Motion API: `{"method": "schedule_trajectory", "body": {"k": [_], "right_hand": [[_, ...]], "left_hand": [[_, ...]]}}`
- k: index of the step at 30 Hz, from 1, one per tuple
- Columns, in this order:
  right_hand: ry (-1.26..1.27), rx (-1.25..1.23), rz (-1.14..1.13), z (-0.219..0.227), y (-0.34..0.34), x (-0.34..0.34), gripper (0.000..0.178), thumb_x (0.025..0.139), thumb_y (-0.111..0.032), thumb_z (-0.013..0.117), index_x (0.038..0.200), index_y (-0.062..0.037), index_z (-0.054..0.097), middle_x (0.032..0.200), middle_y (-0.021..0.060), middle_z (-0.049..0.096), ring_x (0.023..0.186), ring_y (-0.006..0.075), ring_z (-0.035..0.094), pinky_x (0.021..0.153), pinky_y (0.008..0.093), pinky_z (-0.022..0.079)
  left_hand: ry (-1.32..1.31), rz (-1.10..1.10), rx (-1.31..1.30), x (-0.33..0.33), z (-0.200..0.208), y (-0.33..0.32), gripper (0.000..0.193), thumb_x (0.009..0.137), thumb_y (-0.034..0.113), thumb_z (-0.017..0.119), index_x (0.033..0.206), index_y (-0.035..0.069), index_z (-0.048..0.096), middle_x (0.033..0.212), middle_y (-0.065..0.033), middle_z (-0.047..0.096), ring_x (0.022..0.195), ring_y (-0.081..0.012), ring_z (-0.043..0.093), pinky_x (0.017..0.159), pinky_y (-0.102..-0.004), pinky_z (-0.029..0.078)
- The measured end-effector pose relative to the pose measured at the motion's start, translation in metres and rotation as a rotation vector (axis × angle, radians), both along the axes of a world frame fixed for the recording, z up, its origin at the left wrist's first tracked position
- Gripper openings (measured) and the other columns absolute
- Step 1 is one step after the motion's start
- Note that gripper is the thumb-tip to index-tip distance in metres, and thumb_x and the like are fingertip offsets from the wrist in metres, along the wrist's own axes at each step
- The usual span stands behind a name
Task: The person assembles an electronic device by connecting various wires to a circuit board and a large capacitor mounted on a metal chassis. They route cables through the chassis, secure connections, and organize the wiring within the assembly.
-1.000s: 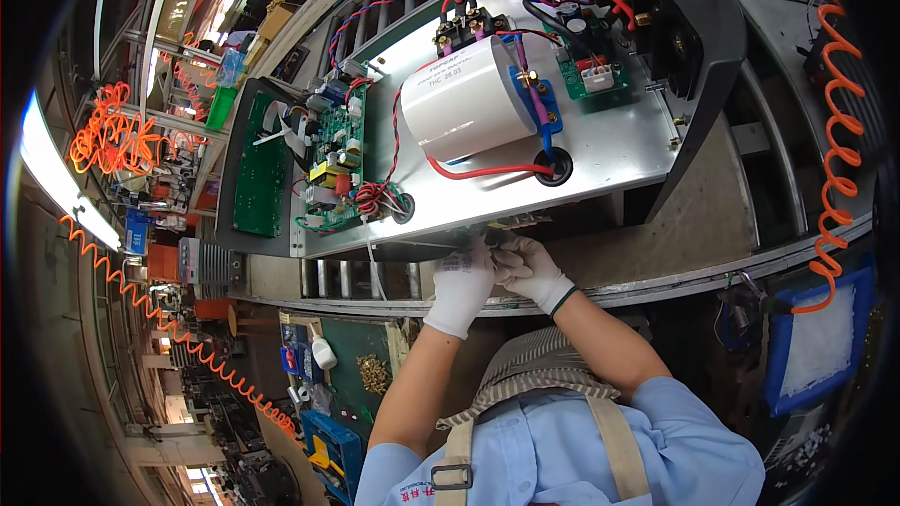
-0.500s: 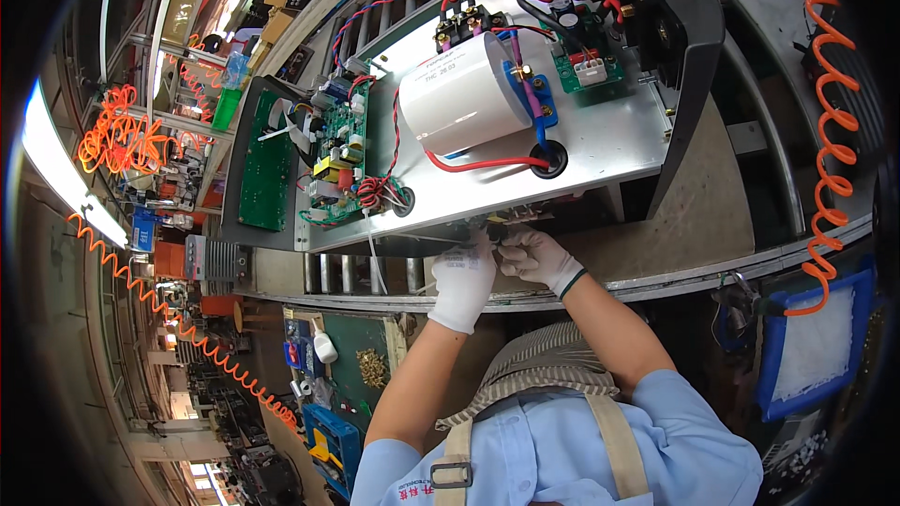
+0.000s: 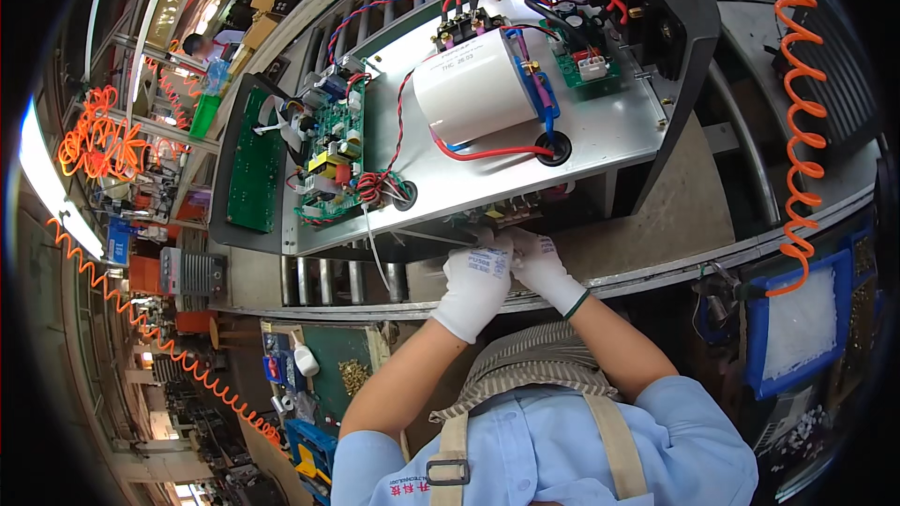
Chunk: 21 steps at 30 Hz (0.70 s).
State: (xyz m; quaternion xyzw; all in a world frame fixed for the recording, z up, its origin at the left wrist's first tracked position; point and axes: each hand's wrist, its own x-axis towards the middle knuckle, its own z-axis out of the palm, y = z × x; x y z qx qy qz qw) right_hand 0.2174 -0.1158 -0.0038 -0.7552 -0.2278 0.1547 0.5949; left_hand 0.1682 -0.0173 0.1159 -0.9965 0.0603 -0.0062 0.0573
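Observation:
My left hand (image 3: 476, 283) and my right hand (image 3: 546, 270), both in white work gloves, meet just under the near edge of an uncovered electrical unit (image 3: 619, 140). Their fingers are bent and pressed close together, and whatever is between them is hidden. Right above the fingertips, a row of small electrical parts (image 3: 514, 210) shows in the unit's lower section. On its metal deck sit a large white cylindrical capacitor (image 3: 473, 93), a green circuit board (image 3: 336, 145) and a smaller board (image 3: 586, 65). Beside my left hand a thin white strand (image 3: 377, 248) hangs from bundled red wires (image 3: 373, 189).
The unit rests on a roller conveyor (image 3: 328, 279) with a metal rail. Coiled orange air hoses hang at the right (image 3: 806, 140) and left (image 3: 150, 332). A blue tray (image 3: 802, 328) stands at right; a white scoop (image 3: 305, 359) and small brass-coloured parts (image 3: 353, 375) lie lower left.
My left hand has turned, showing more of the glove's back, and the right hand has drawn in against it. The whole view has shifted slightly; the unit looks otherwise unchanged.

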Motion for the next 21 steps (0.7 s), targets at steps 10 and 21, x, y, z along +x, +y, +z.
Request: {"method": "schedule_trajectory", "body": {"k": [10, 21], "right_hand": [[0.092, 0.127, -0.022, 0.010, -0.006, -0.013, 0.028, 0.094, -0.019, 0.057, 0.116, -0.0020, 0.064, 0.104, 0.0137, 0.069, 0.091, 0.0265, 0.068, 0.083, 0.0328, 0.052], [1.054, 0.967, 0.081, -0.010, -0.002, -0.014, 0.026, 0.098, -0.008, 0.059, 0.118, 0.0080, 0.057, 0.109, 0.0167, 0.067, 0.104, 0.0262, 0.068, 0.091, 0.0368, 0.057]], "left_hand": [[0.173, -0.094, -0.116, 0.012, 0.006, 0.037, 0.025, 0.085, 0.023, 0.063, 0.107, 0.010, 0.064, 0.090, -0.0131, 0.068, 0.080, -0.0332, 0.068, 0.070, -0.0451, 0.055], [0.174, -0.113, -0.076, -0.003, -0.012, 0.057, 0.036, 0.083, 0.018, 0.062, 0.118, 0.011, 0.064, 0.103, -0.0141, 0.068, 0.086, -0.0326, 0.068, 0.074, -0.0445, 0.055]]}}
